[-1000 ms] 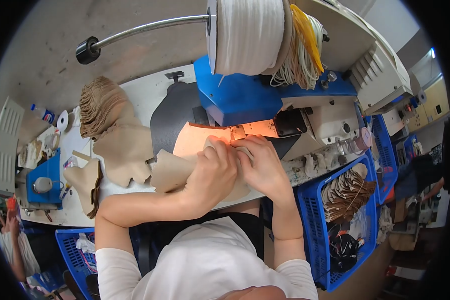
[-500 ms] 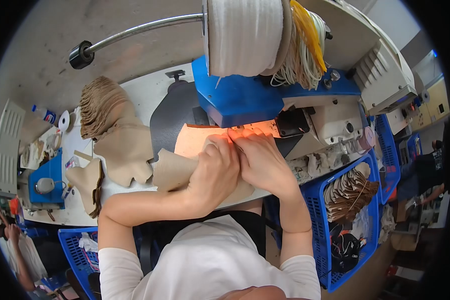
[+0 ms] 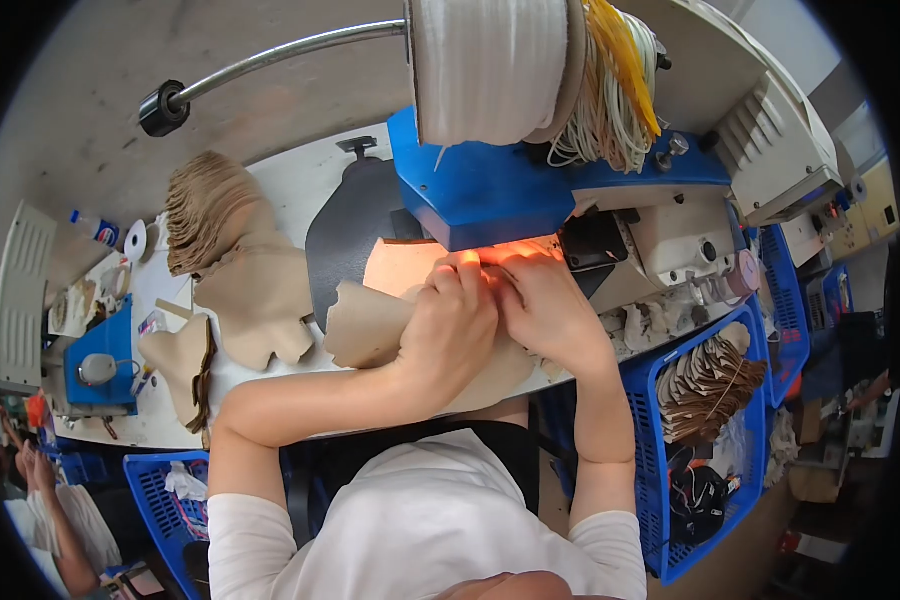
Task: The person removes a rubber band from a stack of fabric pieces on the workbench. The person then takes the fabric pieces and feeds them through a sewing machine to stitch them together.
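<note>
Under the blue head (image 3: 485,195) of a machine, a beige leather piece (image 3: 368,325) lies on the dark work plate (image 3: 345,225), its near left part curling up. A lamp casts orange light on its far part. My left hand (image 3: 454,325) is closed, fingers bent, gripping the leather close to the machine head. Right beside it, my right hand (image 3: 550,308) also pinches the leather's edge with its fingers drawn together. Both sets of fingertips meet near the lit spot, and the machine head partly hides what lies between them.
To the left sit a fanned stack of beige leather pieces (image 3: 210,215) and more loose cut pieces (image 3: 255,305). A large white tape spool (image 3: 490,70) hangs above. A blue basket (image 3: 650,490) with bundled pieces (image 3: 705,385) stands at right; another blue basket (image 3: 160,500) is at lower left.
Both hands and the leather sit slightly further right in view, partly because the whole view has shifted. The right fingers are bent more over the leather's edge.
</note>
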Available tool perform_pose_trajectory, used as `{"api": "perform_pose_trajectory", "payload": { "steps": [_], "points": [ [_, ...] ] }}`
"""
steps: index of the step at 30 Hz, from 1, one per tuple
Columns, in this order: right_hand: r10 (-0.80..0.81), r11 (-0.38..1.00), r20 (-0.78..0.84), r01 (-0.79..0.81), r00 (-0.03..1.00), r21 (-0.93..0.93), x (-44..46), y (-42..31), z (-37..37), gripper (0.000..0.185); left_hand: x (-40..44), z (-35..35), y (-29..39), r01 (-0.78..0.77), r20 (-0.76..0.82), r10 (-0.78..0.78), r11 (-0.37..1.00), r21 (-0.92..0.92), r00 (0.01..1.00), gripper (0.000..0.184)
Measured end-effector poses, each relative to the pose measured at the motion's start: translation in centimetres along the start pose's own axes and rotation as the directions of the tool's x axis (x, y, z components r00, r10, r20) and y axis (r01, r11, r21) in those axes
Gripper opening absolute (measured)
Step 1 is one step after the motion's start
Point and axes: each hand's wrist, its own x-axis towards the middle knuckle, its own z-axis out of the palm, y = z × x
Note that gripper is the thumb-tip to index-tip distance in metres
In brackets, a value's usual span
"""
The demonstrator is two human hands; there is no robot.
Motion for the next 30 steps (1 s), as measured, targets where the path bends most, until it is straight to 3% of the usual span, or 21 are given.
{"api": "perform_pose_trajectory", "payload": {
  "steps": [3,5,12,15,18,22,30],
  "points": [
    [0.006,0.998,-0.106,0.001,0.994,0.059,-0.5,0.4,-0.2,0.018,-0.2,-0.8,0.6,0.008,0.080,-0.007,1.000,-0.009,0.997,0.024],
    [0.034,0.998,-0.159,-0.025,0.987,0.055,-0.8,0.4,-0.5,0.015,-0.5,-1.3,1.1,0.015,0.021,-0.015,1.000,0.010,1.000,0.023],
    [-0.106,0.994,-0.345,0.089,0.932,-0.064,-0.6,1.5,0.8,0.013,-0.2,-1.3,0.6,-0.019,0.075,0.025,0.997,-0.076,0.997,0.017],
    [-0.141,0.988,-0.365,0.106,0.920,-0.113,-0.4,2.0,1.3,0.014,0.1,-1.5,-0.2,-0.069,-0.068,0.065,0.996,-0.053,0.996,0.012],
    [-0.136,0.988,-0.365,0.101,0.921,-0.114,0.0,2.1,1.8,0.015,-0.3,-0.7,-0.4,-0.071,-0.139,0.041,0.974,-0.214,0.989,0.011],
    [-0.090,0.996,-0.382,0.072,0.920,-0.062,0.1,1.2,2.0,0.014,-0.8,-1.4,-2.4,0.060,0.057,-0.037,0.874,-0.482,0.998,0.028],
    [-0.140,0.987,-0.318,0.158,0.938,0.033,0.0,0.7,2.6,0.007,-0.7,0.4,-6.7,-0.016,-0.075,-0.036,0.797,-0.603,0.996,0.019]
  ]
}}
